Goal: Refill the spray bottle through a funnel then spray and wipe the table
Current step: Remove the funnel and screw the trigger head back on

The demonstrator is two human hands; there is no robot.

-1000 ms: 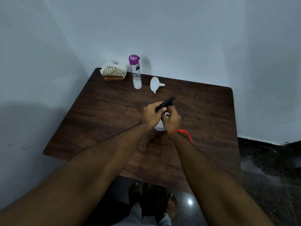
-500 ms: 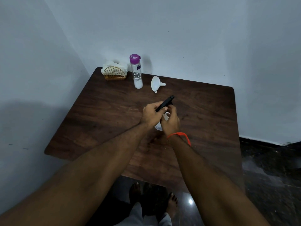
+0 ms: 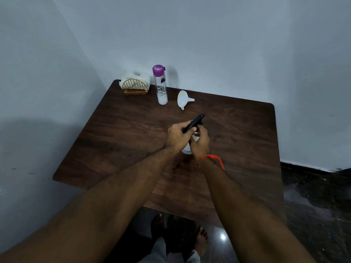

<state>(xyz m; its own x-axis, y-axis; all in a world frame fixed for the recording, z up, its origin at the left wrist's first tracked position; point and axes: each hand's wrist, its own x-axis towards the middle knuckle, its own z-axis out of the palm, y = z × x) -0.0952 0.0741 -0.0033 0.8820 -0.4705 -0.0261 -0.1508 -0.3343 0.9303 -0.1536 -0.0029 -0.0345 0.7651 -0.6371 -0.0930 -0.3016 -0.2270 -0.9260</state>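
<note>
Black plastic spray head [image 3: 193, 123] in left hand [image 3: 177, 136] grip.

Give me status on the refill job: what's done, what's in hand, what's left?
Done: nothing visible yet. In hand: the left hand grips the black spray head while the right hand holds the spray bottle beneath it; whether the head is loose can't be told. Left: the funnel lies on its side on the table, the purple-capped bottle stands capped, and the napkins sit in their holder. Filling, spraying and wiping remain.
</note>
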